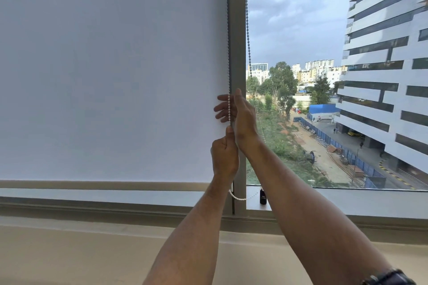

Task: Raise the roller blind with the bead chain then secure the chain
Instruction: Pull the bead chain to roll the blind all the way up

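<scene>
Blind [104, 71] covers the left pane, bottom bar just above the sill [347, 201]. Right pane bare, tower outside. Mullion [238, 30] between panes, chain [228, 53] hanging along it, loop sagging to the sill. Right hand [238, 113] higher, fingers [223, 107] curled round the chain; left hand [224, 157] below, fist closed on it. Small dark bottle [262, 196] on the sill beside the loop. Watch [389, 279] on right wrist.

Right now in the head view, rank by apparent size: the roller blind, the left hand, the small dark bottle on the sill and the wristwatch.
1. Roller blind, by far the largest.
2. Left hand, closed on the bead chain.
3. Wristwatch and small dark bottle: unsure; the watch is cropped and much nearer the camera.
</scene>
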### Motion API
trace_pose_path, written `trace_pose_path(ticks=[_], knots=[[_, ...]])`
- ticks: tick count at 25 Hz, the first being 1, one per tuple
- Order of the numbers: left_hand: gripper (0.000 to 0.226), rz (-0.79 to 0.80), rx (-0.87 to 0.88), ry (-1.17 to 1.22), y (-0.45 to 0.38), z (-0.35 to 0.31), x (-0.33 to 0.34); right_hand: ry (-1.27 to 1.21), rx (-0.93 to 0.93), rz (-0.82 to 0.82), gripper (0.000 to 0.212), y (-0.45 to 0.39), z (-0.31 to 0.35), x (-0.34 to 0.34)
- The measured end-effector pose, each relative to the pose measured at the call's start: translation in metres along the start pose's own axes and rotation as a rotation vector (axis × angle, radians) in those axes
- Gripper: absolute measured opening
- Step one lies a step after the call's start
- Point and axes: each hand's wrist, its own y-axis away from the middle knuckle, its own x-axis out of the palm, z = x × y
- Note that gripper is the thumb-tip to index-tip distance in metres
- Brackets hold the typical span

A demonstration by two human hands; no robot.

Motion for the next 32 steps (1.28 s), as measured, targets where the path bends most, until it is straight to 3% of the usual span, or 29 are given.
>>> trace_pose_path(ticks=[5,11,16,19,22,27,32], knots=[[0.066,0.005,-0.034,0.025,0.013,-0.007,0.01,-0.066,0.209,0.082,0.065,-0.013,0.03,0.01],[0.066,0.007,-0.03,-0.026,0.02,-0.003,0.011,-0.048,0.047,0.068,0.055,-0.003,0.035,0.015],[0.05,0.066,-0.051,-0.132,0.044,0.029,0.007,-0.024,0.077,0.105,0.055,0.019,0.003,-0.003],[0.052,0.099,-0.011,-0.132,0.048,0.037,0.003,-0.028,0.065,0.085,0.054,0.026,-0.012,-0.012],[0.054,0.058,0.067,-0.095,0.032,0.022,-0.001,-0.03,0.044,0.045,0.054,0.025,-0.019,-0.02],[0.062,-0.025,-0.001,-0.044,-0.02,-0.022,-0.01,0.003,-0.042,0.047,0.046,0.032,-0.035,-0.028],[0.064,0.09,-0.033,0.071,-0.055,-0.071,-0.004,0.048,0.048,-0.008,0.051,0.052,-0.065,-0.022]])
